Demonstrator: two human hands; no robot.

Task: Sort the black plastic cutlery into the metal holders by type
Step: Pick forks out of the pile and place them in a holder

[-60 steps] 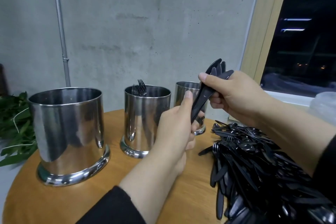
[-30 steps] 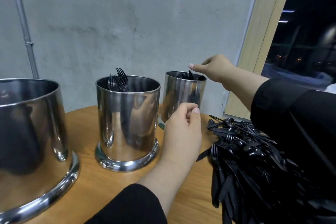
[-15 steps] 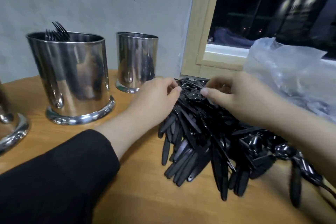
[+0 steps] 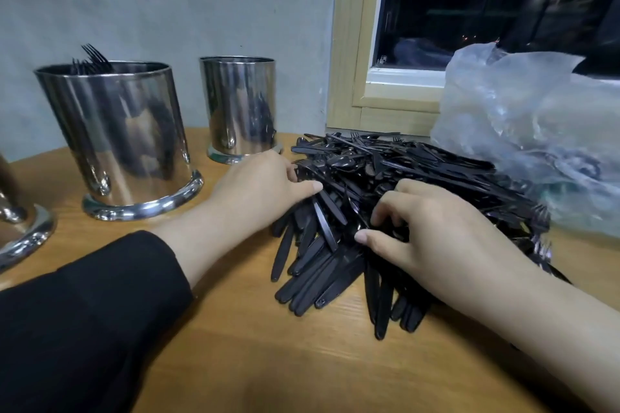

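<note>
A heap of black plastic cutlery [image 4: 396,178] lies on the round wooden table [image 4: 255,355], handles fanned toward me. My left hand [image 4: 258,188] rests on the heap's left edge, its thumb stretched out onto the handles. My right hand [image 4: 436,235] sits on the near side of the heap, fingers curled down, thumb and fingertips pinching handles. The middle metal holder [image 4: 124,144] has black forks [image 4: 90,60] sticking out of it. A smaller metal holder [image 4: 240,104] stands behind it; its contents are hidden. Only the base of a third holder [image 4: 20,235] shows at the left edge.
A crumpled clear plastic bag [image 4: 536,131] lies right of the heap under the window frame [image 4: 355,77]. A grey concrete wall stands close behind the holders. Bare tabletop shows in front of me.
My right hand put cutlery into the far holder, then both hands came down to the heap. Since half a second ago my right hand has moved nearer and curled into the handles.
</note>
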